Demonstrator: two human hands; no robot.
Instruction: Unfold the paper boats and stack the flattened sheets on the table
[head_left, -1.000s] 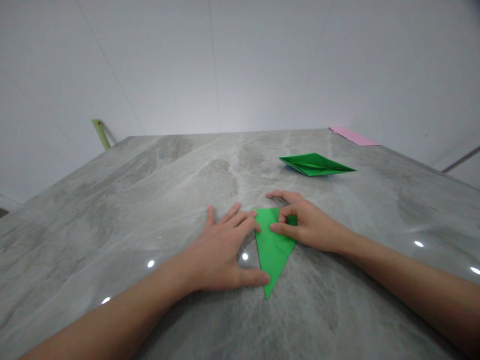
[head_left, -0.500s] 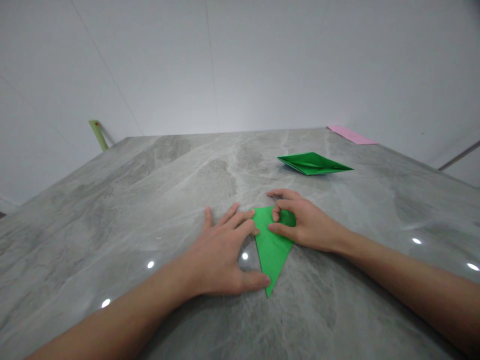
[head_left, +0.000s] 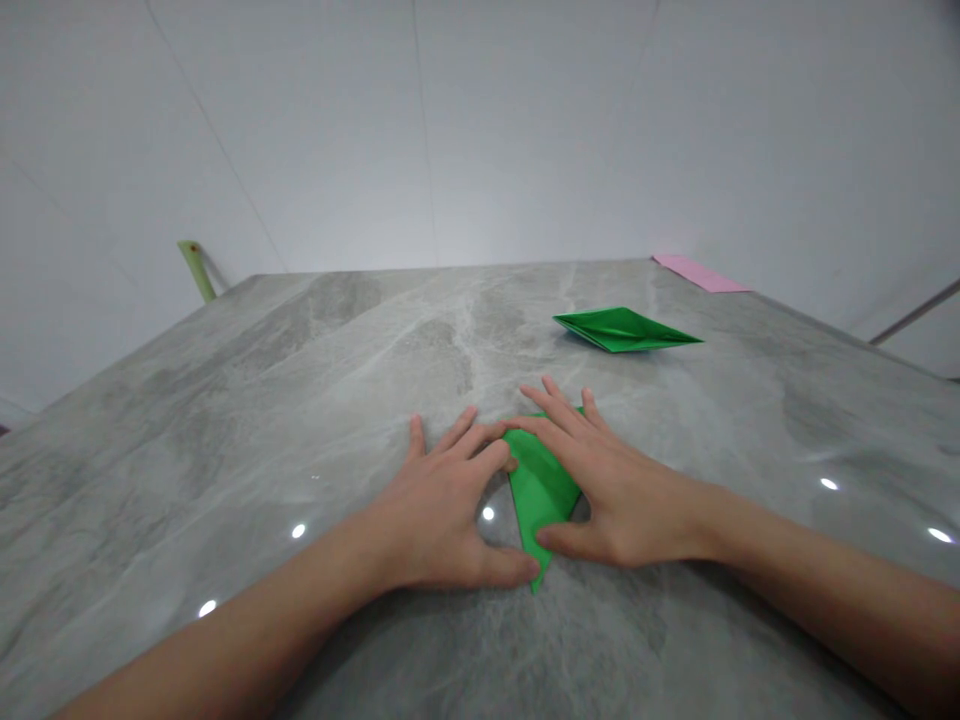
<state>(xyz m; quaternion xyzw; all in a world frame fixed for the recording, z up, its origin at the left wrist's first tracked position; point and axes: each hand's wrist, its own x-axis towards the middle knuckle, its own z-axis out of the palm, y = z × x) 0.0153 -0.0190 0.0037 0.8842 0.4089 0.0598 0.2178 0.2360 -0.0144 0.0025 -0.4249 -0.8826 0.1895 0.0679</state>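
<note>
A folded piece of bright green paper [head_left: 538, 484] lies on the grey marbled table, its narrow point toward me. My left hand [head_left: 450, 515] rests along its left edge, fingers spread, with the thumb on the paper near the lower point and a fingertip at the upper left corner. My right hand [head_left: 611, 490] is spread over the upper and right part of the paper. Its thumb touches the paper close to the lower point, and its index finger reaches the upper left corner. The hand covers much of the paper's right side.
Beyond my hands, a folded green paper shape [head_left: 626, 330] with pointed ends lies on the table [head_left: 360, 370]. A pink paper sheet [head_left: 701, 274] sits at the far right corner. A light green strip-like object [head_left: 197, 270] stands beyond the far left edge, by the white wall.
My right hand has opened from a curled pinch and spread over the paper, its thumb moving down toward the lower point. My left hand has stayed in place.
</note>
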